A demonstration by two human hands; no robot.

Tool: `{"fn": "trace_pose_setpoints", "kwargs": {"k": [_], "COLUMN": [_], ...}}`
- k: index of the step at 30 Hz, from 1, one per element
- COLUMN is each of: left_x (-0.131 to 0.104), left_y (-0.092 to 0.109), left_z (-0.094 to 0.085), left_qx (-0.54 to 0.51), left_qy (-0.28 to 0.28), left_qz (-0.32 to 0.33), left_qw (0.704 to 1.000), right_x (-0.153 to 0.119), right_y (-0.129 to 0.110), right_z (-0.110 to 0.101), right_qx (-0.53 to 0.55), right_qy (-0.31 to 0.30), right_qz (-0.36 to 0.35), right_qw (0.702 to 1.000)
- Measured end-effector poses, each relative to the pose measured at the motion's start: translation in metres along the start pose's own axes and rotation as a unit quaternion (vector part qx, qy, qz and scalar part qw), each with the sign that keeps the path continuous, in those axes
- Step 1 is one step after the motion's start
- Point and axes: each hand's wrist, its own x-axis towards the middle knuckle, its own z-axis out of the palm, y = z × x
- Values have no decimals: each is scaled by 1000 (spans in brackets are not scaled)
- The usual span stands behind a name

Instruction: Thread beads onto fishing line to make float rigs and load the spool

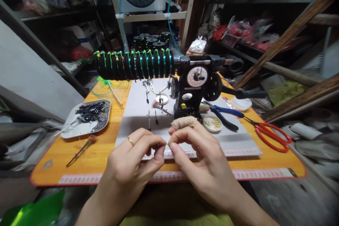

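Detail work seems in hand, needing steadiness next: your left hand (pixel 136 155) and right hand (pixel 202 155) pinch something unidentifiably fine.

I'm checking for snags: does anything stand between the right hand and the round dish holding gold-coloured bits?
Nothing visible does: the round dish sits just beyond the right hand. The pliers lie to the dish's right.

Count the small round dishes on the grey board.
2: one dish with gold-coloured beads, just beyond the right hand; another dish farther back, left of the black machine. Others may be hidden behind the machine or that hand.
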Motion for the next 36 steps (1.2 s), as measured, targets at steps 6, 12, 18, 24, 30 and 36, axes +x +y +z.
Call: {"fn": "trace_pose_setpoints", "kwargs": {"k": [6, 12, 18, 24, 30, 36], "left_x": [-12, -19, -15, -20, -20, -18], "left_y": [-3, 0, 2, -1, -1, -1], "left_z": [9, 22, 18, 19, 25, 33], "left_qx": [-98, -267, -323, -287, -280, -291], "left_qy": [39, 126, 115, 119, 137, 156], "left_qz": [-79, -178, -188, -169, -136, -118], "left_qw": [991, 939, 920, 935, 941, 937], "right_x": [-2, -1, 0, -2, -3, -4], "right_y": [1, 0, -2, -3, -3, -1], "right_z": [5, 8, 8, 9, 10, 12], "right_qx": [85, 102, 63, 30, 15, -5], "right_qy": [-18, -12, 4, 25, 43, 56], "right_qz": [60, 47, 4, -29, -36, -50], "right_qw": [994, 994, 998, 999, 998, 997]}}
